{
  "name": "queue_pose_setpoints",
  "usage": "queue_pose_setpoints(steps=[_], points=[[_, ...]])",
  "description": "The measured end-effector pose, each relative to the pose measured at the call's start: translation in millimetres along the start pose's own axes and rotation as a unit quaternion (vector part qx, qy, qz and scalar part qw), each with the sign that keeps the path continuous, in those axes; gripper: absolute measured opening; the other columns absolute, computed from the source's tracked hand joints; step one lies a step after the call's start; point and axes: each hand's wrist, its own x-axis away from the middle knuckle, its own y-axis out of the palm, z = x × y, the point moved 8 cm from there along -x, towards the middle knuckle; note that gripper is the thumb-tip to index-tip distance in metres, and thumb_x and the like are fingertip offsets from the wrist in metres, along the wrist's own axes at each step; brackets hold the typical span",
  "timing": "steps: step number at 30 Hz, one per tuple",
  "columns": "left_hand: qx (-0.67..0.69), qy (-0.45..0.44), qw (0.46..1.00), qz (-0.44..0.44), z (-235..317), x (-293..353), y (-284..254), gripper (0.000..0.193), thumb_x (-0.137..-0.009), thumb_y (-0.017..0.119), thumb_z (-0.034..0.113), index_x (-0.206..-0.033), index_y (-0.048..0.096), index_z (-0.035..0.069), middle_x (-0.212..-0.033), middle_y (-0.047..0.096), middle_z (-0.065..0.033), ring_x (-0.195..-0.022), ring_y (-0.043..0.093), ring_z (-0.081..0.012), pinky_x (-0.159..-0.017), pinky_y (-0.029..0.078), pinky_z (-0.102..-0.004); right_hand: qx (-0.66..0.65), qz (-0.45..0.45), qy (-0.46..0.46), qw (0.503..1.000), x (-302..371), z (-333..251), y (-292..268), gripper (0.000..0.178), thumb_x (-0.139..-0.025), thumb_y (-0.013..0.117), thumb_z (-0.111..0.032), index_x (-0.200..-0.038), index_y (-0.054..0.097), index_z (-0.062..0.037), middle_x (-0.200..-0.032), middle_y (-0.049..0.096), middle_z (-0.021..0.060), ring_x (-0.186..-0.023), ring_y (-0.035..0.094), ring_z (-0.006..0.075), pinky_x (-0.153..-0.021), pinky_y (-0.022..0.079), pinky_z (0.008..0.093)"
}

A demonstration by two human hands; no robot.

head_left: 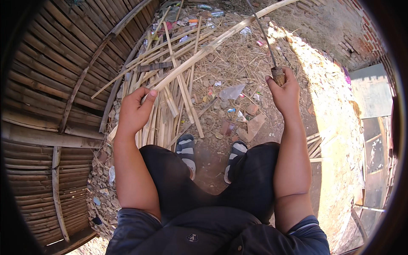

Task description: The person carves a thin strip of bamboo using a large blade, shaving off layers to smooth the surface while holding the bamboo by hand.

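Note:
My left hand (pixel 137 111) is closed around the near end of a long pale bamboo strip (pixel 208 49). The strip slants away up and to the right, past the top edge of the picture. In my right hand (pixel 285 94) is a knife (pixel 278 76), gripped by its brown wooden handle, its thin dark blade pointing away from me. Near the top the blade crosses the strip in view; whether the two touch I cannot tell. More split bamboo strips (pixel 163 117) lie in a loose pile on the ground beyond and below my left hand.
A bamboo-slat wall (pixel 55 63) rises on the left. Shavings, rubble and litter, including a clear plastic scrap (pixel 232 92), cover the ground before my sandalled feet (pixel 185 153). A brick wall (pixel 369 25) stands far right, with a grey panel (pixel 369 91) nearer.

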Motion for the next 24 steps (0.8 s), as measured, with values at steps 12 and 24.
queue_pose_setpoints(steps=[12,24], points=[[0.032,-0.046,0.997,-0.050,-5,2,9,0.038,-0.106,0.064,0.036,-0.094,0.065,0.000,-0.072,0.049,0.0036,-0.072,0.041,-0.0078,-0.065,0.038,-0.0274,-0.210,-0.131,0.161,0.955,10,10,33,0.037,-0.093,0.081,-0.035,-0.107,0.065,-0.0056,-0.076,0.064,0.0009,-0.061,0.057,0.0087,-0.056,0.045,0.0294],[0.054,-0.025,0.997,-0.043,-3,2,12,0.039,-0.104,0.066,0.038,-0.095,0.066,0.000,-0.068,0.048,0.0013,-0.068,0.042,-0.0098,-0.062,0.039,-0.0300,-0.230,-0.216,0.114,0.942,22,-11,48,0.033,-0.088,0.083,-0.026,-0.106,0.065,-0.0055,-0.070,0.058,-0.0024,-0.057,0.053,0.0081,-0.053,0.042,0.0278]])
